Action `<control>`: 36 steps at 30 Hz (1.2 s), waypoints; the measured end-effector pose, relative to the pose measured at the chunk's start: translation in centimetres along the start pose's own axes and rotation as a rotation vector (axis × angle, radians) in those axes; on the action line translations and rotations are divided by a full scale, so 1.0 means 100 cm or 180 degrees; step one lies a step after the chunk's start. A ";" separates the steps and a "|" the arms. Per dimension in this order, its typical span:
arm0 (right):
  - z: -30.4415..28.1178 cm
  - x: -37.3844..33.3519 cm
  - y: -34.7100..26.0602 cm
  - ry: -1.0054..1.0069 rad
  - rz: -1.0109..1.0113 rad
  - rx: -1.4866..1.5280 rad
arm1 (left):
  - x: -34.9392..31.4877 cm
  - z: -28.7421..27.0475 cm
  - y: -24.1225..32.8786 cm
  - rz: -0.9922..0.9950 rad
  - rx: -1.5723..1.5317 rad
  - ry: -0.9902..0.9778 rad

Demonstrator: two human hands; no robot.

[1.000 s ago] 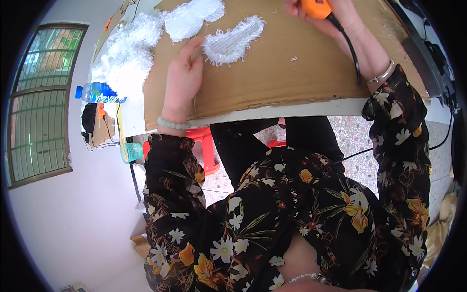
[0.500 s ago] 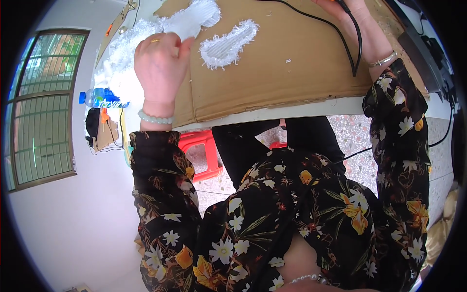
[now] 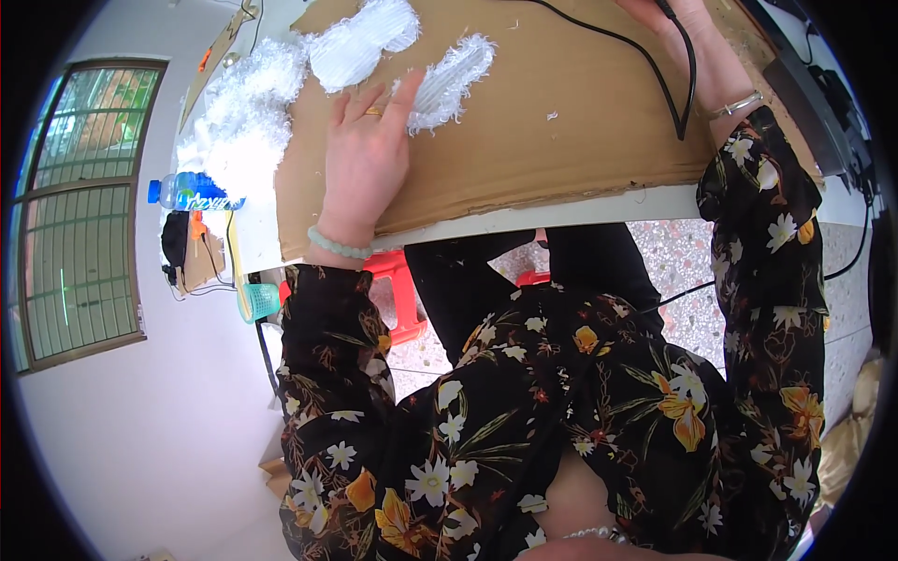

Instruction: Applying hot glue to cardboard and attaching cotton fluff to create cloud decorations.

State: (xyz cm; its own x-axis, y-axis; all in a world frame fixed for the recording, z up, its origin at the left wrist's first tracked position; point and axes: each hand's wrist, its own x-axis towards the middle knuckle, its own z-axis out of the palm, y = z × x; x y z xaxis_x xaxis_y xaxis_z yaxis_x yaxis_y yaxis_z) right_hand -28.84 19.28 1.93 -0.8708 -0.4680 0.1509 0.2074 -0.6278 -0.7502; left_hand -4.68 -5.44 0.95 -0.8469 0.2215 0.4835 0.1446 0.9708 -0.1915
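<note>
My left hand (image 3: 369, 159) reaches over the cardboard sheet with its fingers apart. Its fingertips are at the lower left end of a white, ribbed, sole-shaped piece with a frayed fringe (image 3: 449, 86). Beyond them lies another white sole-shaped piece (image 3: 360, 47), with fringe at its far end. At the upper right edge of the view, my right hand (image 3: 675, 26) is closed round a corded tool, from which a black cable (image 3: 690, 89) loops down. Most of that tool is cut off by the frame.
Fluffy white shreds (image 3: 243, 117) are heaped on the table's left, near a blue-labelled plastic bottle (image 3: 192, 192). Brown cardboard (image 3: 524, 159) covers the tabletop. A teal basket (image 3: 262, 301) and a red stool (image 3: 404, 299) stand below; a dark grey device (image 3: 806, 112) is at the right.
My left hand has moved right and opened from a curled shape, coming from beside the far white piece to the nearer one. My right hand has stayed nearly still.
</note>
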 end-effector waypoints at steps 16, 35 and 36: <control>-0.010 -0.004 -0.003 -0.0203 0.0151 -0.0079 | 0.037 -0.030 -0.011 0.0019 -0.0399 0.0710; 0.035 -0.069 0.001 -0.1411 0.0494 -0.1085 | 0.054 -0.036 0.011 -0.1723 -0.4192 0.0713; 0.035 -0.070 0.002 -0.1421 0.0494 -0.1102 | 0.053 -0.033 0.016 -0.1723 -0.4199 0.0733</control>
State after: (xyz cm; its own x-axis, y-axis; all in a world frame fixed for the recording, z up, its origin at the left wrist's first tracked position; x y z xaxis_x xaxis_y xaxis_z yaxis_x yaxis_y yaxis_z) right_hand -21.19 20.29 2.98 -0.5541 -0.8021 0.2226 0.0944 -0.3262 -0.9406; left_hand -7.29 -2.44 6.02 -0.8684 -0.3081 0.3885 0.3048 0.2864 0.9083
